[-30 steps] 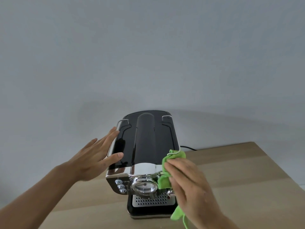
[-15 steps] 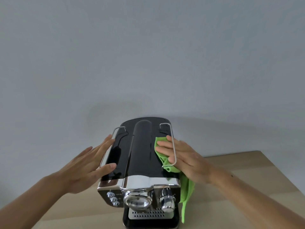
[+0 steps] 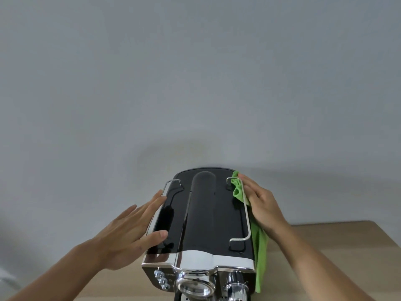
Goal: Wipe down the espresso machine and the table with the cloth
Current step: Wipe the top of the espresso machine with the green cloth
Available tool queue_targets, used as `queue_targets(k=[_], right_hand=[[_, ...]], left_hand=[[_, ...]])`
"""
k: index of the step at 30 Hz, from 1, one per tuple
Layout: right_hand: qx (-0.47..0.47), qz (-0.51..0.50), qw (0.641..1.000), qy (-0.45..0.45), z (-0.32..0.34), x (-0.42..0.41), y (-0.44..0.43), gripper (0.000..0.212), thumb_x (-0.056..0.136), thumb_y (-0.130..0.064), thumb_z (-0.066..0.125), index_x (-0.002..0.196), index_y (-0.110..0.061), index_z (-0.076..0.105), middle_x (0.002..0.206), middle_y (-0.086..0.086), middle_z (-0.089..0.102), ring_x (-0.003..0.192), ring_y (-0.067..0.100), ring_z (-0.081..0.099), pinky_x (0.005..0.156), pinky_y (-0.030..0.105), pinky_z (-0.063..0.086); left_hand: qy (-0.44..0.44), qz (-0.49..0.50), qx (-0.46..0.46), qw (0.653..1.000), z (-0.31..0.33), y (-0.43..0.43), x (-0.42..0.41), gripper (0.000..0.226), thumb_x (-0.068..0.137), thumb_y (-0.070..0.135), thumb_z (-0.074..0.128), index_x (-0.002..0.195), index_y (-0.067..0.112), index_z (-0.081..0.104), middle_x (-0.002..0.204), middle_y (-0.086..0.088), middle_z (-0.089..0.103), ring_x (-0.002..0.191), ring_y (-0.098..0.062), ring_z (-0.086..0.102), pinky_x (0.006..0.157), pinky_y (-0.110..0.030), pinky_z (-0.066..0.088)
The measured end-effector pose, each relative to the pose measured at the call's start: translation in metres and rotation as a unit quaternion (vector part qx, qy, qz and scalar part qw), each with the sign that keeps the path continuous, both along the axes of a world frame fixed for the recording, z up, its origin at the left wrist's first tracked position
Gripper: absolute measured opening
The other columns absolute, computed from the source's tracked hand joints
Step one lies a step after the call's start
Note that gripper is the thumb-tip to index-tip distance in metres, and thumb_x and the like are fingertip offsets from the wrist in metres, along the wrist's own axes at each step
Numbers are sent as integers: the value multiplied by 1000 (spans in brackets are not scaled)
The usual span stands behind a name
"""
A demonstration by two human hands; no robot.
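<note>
A plain grey wall (image 3: 195, 72) fills most of the view, with a pale wooden counter (image 3: 347, 246) at the bottom right. On the counter stands the black espresso machine (image 3: 208, 213), its glossy top facing up. The left hand (image 3: 128, 235) lies flat against the machine's left edge, grip spread, thumb on the top, fingers by the wire rail (image 3: 173, 180). The right hand (image 3: 262, 205) presses the green cloth (image 3: 260, 257) against the far right edge, fingers straight, grip spread. The cloth hangs down the machine's right side.
</note>
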State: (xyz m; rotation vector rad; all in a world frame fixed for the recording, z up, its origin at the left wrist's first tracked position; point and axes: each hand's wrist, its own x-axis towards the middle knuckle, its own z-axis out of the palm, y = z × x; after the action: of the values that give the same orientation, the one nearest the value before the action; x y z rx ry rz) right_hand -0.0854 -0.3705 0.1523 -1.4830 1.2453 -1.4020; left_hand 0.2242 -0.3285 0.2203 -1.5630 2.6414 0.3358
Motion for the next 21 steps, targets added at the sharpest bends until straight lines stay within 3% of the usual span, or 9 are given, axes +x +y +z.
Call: queue_targets(k=[3,5,10,14,17,21], right_hand=[[35,104,993,32,12,-8,-31,33,101,-6,38,117,-24,61,136,-11,47,136,6,35,112,14,20],[72,169,981,65,21,-14,-45,37,102,-7,36,116,-32,61,140,-13,43,137,3,30,115,21,16],[129,213,961,122,44,-22,-65,35,99,-4,42,129,-15,57,138,-14,46,128,-1,38,107,14,22],[115,93,986,71,34,-15,-59,28,95,-7,53,118,-15,65,124,-7,61,117,8,54,110,27,35],[108,-8,992,61,25,-17,-41,18,92,-13,60,101,-24,71,107,-3,70,102,13,64,101,33,46],[118,-48,991,52,23,-27,-3,16,89,-13,64,80,-25,69,88,1,71,85,17,66,89,35,53]], left_hand=[[-4,-1,-2,1000,-1,0,0,85,69,88,-4,141,47,-24,145,32,-31,134,16,-20,116,-25,-8],[-7,1,-4,1000,-1,-1,0,86,69,88,-5,141,45,-24,146,31,-31,134,15,-20,116,-25,-8],[-2,3,-12,1000,-3,-1,2,88,68,88,-6,143,44,-23,147,30,-29,136,13,-18,117,-26,-7],[-6,9,-16,1000,-3,0,1,91,66,89,-8,143,43,-23,149,26,-27,139,10,-15,117,-28,-6],[-12,10,-18,1000,-3,0,1,95,64,89,-9,145,41,-21,152,23,-24,141,6,-10,118,-29,-4],[2,0,-29,1000,-4,-2,2,100,63,90,-8,148,38,-13,154,20,-17,144,-2,3,118,-32,5]])
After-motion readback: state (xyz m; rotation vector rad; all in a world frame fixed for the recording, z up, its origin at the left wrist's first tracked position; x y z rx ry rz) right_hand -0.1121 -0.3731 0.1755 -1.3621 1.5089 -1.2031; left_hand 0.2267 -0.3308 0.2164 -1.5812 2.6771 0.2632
